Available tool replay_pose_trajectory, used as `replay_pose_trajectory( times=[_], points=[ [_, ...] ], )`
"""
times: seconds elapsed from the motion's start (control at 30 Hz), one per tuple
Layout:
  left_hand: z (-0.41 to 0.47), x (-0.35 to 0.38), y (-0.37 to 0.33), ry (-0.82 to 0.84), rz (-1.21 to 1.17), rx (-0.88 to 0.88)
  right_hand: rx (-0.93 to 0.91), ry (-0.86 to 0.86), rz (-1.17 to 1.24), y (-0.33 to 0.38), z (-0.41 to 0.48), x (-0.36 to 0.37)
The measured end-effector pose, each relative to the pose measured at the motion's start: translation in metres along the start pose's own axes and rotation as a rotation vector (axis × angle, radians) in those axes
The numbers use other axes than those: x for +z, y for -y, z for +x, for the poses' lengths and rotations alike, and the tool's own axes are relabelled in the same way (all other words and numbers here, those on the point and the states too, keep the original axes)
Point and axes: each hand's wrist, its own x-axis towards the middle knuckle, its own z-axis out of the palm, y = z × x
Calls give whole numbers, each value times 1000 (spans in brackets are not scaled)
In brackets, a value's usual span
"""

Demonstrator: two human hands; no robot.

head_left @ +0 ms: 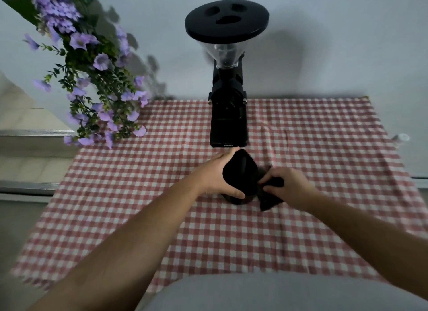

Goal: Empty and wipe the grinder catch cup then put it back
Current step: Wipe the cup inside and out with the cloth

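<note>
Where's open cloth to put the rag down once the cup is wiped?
Bare tablecloth lies right of the right hand and grinder, out to the cloth's right edge. The near strip between both forearms is free too. Crowded: the far left under the purple flowers, and the centre, where the left hand holds the catch cup.

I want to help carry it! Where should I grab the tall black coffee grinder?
Grip the tall black coffee grinder around its narrow black body, from the front with both hands. The wide black lid and clear hopper make it top-heavy, so probably don't lift there.
</note>
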Motion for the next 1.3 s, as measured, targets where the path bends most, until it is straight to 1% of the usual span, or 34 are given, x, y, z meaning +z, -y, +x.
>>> replay_pose_trajectory(
  times=[0.03, 0.07, 0.13, 0.17, 0.23, 0.3, 0.33, 0.37, 0.47, 0.53, 0.57, 0.63, 0.7, 0.77, 0.8, 0.83, 0.87, 0.93, 0.97, 1.0, 1.1, 1.13, 1.17, 1.2, 1.27, 1.3],
  points=[
    [1, -2, -2, 17, 7, -2, 24, 27, 33, -1, 6, -10],
    [1, -5, -5, 38, 17, -7, 43, 5, 74, 0, 13, -19],
    [2, -10, -10, 75, 42, -14, 51, -150, 212, 5, 24, -24],
    [3, -11, -14, 82, 69, -22, 58, -234, 315, 6, 25, -18],
    [3, -7, -23, 60, 184, -51, 98, -338, 491, 4, 14, 11],
    [4, 1, -27, 16, 306, -79, 149, -406, 503, 0, -6, 49],
    [4, 4, -28, 11, 331, -86, 166, -422, 504, -4, -13, 60],
    [5, 6, -28, 14, 332, -88, 183, -401, 506, -10, -15, 62],
    [8, 3, -29, 37, 309, -97, 223, -256, 509, -20, 8, 29],
    [9, 1, -29, 57, 320, -94, 172, -261, 476, -19, 21, 8],
    [10, 0, -28, 67, 324, -93, 120, -292, 439, -19, 23, 7],
    [11, -2, -25, 84, 334, -90, 27, -295, 326, -23, 13, 24],
    [12, -5, -23, 99, 372, -78, -59, -204, 99, -36, -3, 52],
    [12, -9, -23, 115, 418, -60, -156, -26, -157, -49, -7, 65],
    [12, -11, -23, 124, 435, -53, -173, 1, -194, -49, -4, 61],
    [12, -13, -23, 135, 448, -51, -175, -23, -176, -47, 2, 54],
    [13, -14, -24, 146, 456, -53, -167, -82, -126, -43, 7, 46],
    [14, -15, -25, 161, 472, -54, -144, -256, -10, -44, 16, 39],
    [15, -16, -25, 167, 481, -50, -159, -313, 6, -49, 16, 41],
    [16, -17, -25, 171, 489, -44, -191, -295, -28, -51, 13, 45],
    [18, -19, -24, 198, 506, -42, -246, 3, -228, -59, 14, 55],
    [18, -20, -24, 202, 512, -40, -238, 45, -245, -58, 20, 49],
    [19, -21, -23, 206, 515, -39, -232, 33, -232, -56, 29, 41],
    [19, -22, -22, 212, 513, -39, -217, -5, -201, -52, 36, 33],
    [19, -24, -23, 217, 502, -40, -180, -215, -98, -47, 45, 21],
    [18, -24, -24, 221, 495, -41, -181, -292, -63, -49, 44, 22]
  ],
)
